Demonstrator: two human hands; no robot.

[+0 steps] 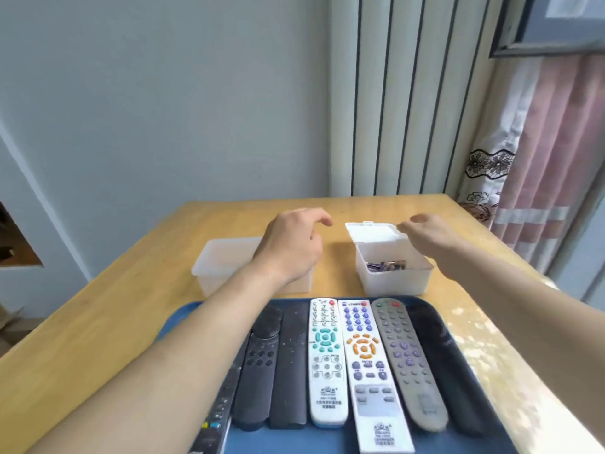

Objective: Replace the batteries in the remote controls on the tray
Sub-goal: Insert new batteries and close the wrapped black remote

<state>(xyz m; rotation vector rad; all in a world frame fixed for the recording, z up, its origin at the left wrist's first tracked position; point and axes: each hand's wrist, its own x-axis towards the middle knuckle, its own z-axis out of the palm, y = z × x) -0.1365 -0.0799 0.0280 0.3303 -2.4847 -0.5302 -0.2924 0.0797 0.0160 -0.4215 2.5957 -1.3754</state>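
Status: we judge the task at its very start.

- Tray point(183, 317) sits at the near edge of the desk point(98, 322). We count seven remotes point(289, 365) on it, side by side and all keys-up. No back cover shows as removed, and no loose cell lies on the tray or desk.
- Two pale plastic boxes stand just beyond the tray's far edge. The right box point(393, 283) has its hinged lid point(373, 234) raised, with batteries point(386, 266) at the bottom. The left box point(222, 267) is partly hidden by our arm, so we cannot tell its contents.
- Left hand point(291, 244) hovers over the left box with fingers loosely curled, holding nothing.
- Right hand point(425, 231) has its fingertips at the lid's right corner. We cannot tell whether it pinches the lid or only touches it.

Done: battery supply opened.
Left, as we judge it: every remote needs turning over, opening, emptying, refilling and closing.

Writing: the teal-keyed remote point(327, 362) and the orange-keyed remote point(370, 371) each carry a small logo and lines of print near the lower end, too blurred to read. The grey remote point(406, 358) shows no legible mark.
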